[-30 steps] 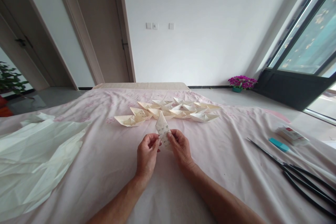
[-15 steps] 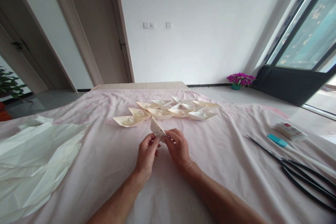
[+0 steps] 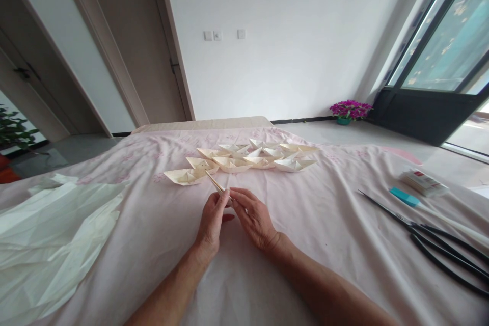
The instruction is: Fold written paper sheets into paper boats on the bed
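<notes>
Between my two hands is a small piece of folded paper, cream and turned nearly edge-on, its pointed end toward the far left. My left hand is closed on it, thumb on top. My right hand pinches its near end, fingers pressed together beside the left thumb; that end is mostly hidden. Just beyond, several cream and white paper boats stand in rows on the pink cloth. The nearest boat lies at the group's left front, close past the paper's tip.
Thin whitish crumpled sheeting spreads over the left side. On the right lie long black-handled scissors, a white-handled tool with a blue end and a small box. A potted purple plant stands on the floor beyond.
The folded paper has turned from showing its broad patterned face to nearly edge-on, its tip swinging left. My fingers have closed more flatly over it. The view has shifted slightly.
</notes>
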Available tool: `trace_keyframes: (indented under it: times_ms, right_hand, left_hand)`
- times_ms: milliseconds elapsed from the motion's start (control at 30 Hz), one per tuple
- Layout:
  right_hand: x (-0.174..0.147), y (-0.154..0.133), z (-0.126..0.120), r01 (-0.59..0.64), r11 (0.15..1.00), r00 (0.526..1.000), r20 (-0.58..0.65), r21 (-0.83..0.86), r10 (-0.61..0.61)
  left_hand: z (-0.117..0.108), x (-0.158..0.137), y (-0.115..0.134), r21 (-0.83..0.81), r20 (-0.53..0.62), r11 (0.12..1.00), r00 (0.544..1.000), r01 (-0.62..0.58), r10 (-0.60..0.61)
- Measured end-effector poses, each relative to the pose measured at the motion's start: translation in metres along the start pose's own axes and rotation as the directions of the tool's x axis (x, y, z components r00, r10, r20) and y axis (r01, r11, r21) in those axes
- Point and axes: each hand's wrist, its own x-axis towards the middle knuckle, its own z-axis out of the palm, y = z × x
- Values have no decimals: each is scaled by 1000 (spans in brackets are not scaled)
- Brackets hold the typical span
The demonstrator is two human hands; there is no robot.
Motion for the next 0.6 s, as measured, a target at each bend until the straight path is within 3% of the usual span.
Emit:
trace_keyframes:
  times_ms: [200, 400, 500, 600]
  right_hand:
    - [2, 4, 1, -203, 937, 979, 59, 285, 195]
    - [6, 9, 5, -421, 752, 901, 143, 508, 409]
    - [7, 11, 8, -467, 684, 873, 171, 560, 456]
    - [7, 13, 9, -450, 681, 880, 156, 578, 449]
  left_hand:
    - [-4, 4, -4, -7, -21, 1000, 1000, 3, -3]
    - [-7, 6, -11, -99, -13, 995, 1000, -22, 21]
    - [-6, 6, -14, -140, 0, 990, 1000, -30, 30]
    - [-5, 6, -18, -128, -35, 991, 998, -49, 45]
